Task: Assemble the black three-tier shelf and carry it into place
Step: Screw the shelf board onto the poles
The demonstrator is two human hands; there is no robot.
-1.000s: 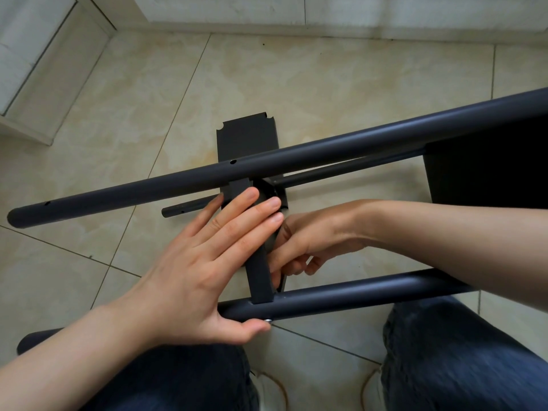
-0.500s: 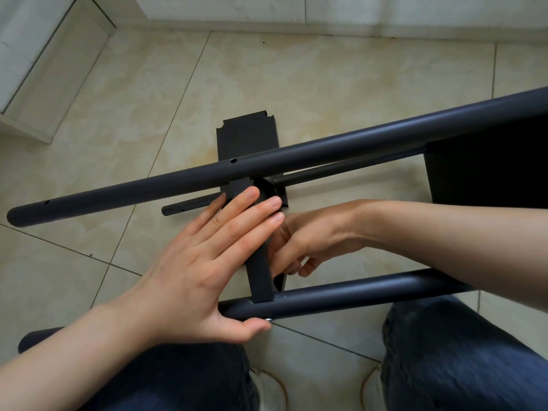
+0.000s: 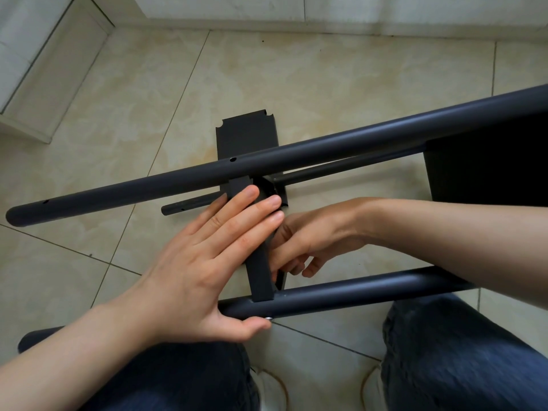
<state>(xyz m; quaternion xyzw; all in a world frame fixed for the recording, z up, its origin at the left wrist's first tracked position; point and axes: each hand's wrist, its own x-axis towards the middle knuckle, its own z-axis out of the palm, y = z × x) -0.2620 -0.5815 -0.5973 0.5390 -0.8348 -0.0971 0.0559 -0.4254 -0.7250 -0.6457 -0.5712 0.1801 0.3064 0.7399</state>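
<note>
Presently the left grip (image 3: 201, 262) lies flat, fingers straight and together, pressing on the upper edge of the black shelf panel (image 3: 261, 280). Its thumb sits under the near tube (image 3: 355, 295), just beside a small silver screw head (image 3: 268, 318). The right grip (image 3: 314, 235) comes in from 3 o'clock. Its fingers are curled against the panel's right face, just above the near tube. Whether they pinch anything cannot be told, as the panel and the fingers themselves hide the spot.

The panel stands on edge between the near tube and the far tube (image 3: 326, 146), touching both. Its far end shows beyond the far tube at 12 o'clock, down towards the tiled floor (image 3: 296, 78). A thinner tube (image 3: 189, 204) runs below the far tube. A second dark panel (image 3: 486, 167) fills the frame at 2 o'clock. Both main tubes slant from 9 o'clock up towards 3 o'clock. Knees in dark jeans (image 3: 444, 351) sit at 5 and 7 o'clock.

Compared with a second ago, the left grip, panel and tubes hold the same positions. Only the right grip's curled fingers have shifted slightly behind the panel.
</note>
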